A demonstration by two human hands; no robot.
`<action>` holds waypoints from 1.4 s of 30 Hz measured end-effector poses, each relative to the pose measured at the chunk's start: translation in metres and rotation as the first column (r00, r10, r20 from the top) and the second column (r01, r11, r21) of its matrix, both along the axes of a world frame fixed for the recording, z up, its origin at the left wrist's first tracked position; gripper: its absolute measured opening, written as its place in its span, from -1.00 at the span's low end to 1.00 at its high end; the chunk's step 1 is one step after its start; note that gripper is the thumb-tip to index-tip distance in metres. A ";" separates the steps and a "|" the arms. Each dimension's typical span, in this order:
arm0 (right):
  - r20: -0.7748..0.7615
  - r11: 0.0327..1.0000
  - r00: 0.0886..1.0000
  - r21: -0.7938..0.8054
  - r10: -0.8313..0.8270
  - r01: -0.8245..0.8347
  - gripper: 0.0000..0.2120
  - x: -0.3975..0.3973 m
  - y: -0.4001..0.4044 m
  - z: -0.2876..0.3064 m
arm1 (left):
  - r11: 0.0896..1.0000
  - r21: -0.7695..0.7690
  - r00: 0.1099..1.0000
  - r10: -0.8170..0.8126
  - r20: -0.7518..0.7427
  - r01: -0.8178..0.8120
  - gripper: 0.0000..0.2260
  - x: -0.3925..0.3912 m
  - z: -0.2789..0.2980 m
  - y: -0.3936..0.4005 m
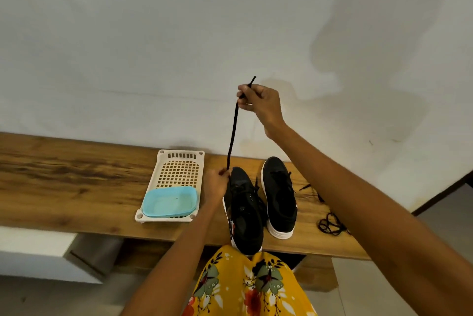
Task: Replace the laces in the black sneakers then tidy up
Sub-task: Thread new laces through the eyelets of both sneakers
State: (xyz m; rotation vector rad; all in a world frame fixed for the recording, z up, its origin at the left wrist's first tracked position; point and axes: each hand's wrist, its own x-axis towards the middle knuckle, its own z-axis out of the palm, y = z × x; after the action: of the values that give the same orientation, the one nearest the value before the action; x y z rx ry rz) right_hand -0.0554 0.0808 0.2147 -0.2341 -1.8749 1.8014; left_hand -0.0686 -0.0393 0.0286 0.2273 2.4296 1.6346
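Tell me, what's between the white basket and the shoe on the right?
In the head view, the other black sneaker sits between the white basket and the right sneaker. The left hand rests at its toe end.

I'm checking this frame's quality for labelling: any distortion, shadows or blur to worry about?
Head view: wide-angle bending curves the wooden shelf edge; soft arm shadows fall on the wall upper right; lighting is even, no glare; the right hand, the taut black lace and the left hand are fairly sharp.

2 sneakers (261, 203) on the shelf (76, 182), basket (179, 162) left, laces (330, 223) right.
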 end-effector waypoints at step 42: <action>0.690 0.841 0.678 0.502 -0.252 -0.199 -0.57 0.093 -0.011 -0.222 | 0.933 -0.257 0.963 -0.269 -0.035 0.251 -0.90 0.021 -0.028 -0.010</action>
State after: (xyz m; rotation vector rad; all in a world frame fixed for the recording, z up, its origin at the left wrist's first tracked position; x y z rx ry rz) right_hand 0.0371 0.0694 -0.0068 -0.8851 -2.8389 1.1004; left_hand -0.0479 -0.0494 0.0009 0.5471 2.4983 1.2151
